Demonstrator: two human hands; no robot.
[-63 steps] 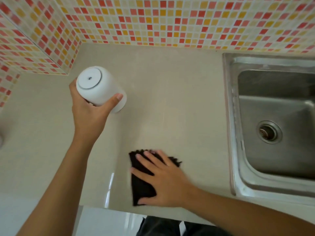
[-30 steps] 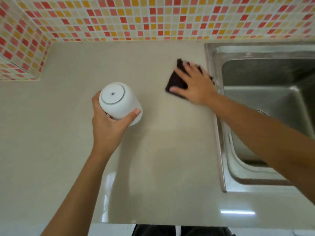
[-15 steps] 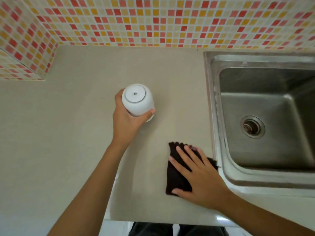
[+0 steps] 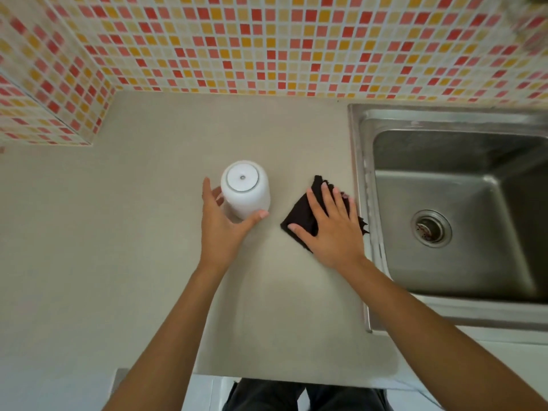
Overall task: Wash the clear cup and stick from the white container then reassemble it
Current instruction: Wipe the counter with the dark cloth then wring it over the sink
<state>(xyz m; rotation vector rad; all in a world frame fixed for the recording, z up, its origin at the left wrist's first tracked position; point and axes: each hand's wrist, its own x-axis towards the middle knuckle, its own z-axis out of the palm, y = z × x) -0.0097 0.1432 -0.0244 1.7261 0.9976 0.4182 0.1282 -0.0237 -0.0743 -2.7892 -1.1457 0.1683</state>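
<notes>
The white container (image 4: 245, 188) stands upright on the desk (image 4: 133, 247), roughly midway between the tiled corner and the sink. From my view I look down on its round top, which has a ringed cap with a small hole in the middle.

The left hand (image 4: 221, 229) is cupped loosely round the container from the near left side. Its thumb (image 4: 258, 215) lies against the lower front of the white wall. Its fingers (image 4: 206, 188) are straight and spread: one stands clear of the wall on the left, and another is partly hidden behind the container. I cannot tell how firmly the hand bears on it.

Just right of the container, apart from it, a black cloth (image 4: 299, 221) lies folded on the desk. The right hand (image 4: 332, 229) rests flat on top of the cloth, palm down. That hand's fingers (image 4: 327, 197) are straight and slightly fanned, pointing toward the wall. The cloth's frayed right edge reaches close to the steel sink rim (image 4: 363, 188).

The basin is set into the desk on the right, with its round drain (image 4: 431, 229) in the floor. A mosaic wall (image 4: 267, 40) of red, orange and cream tiles runs along the back and turns the corner on the left. Dark clothing (image 4: 267, 396) shows below the desk's near edge.
</notes>
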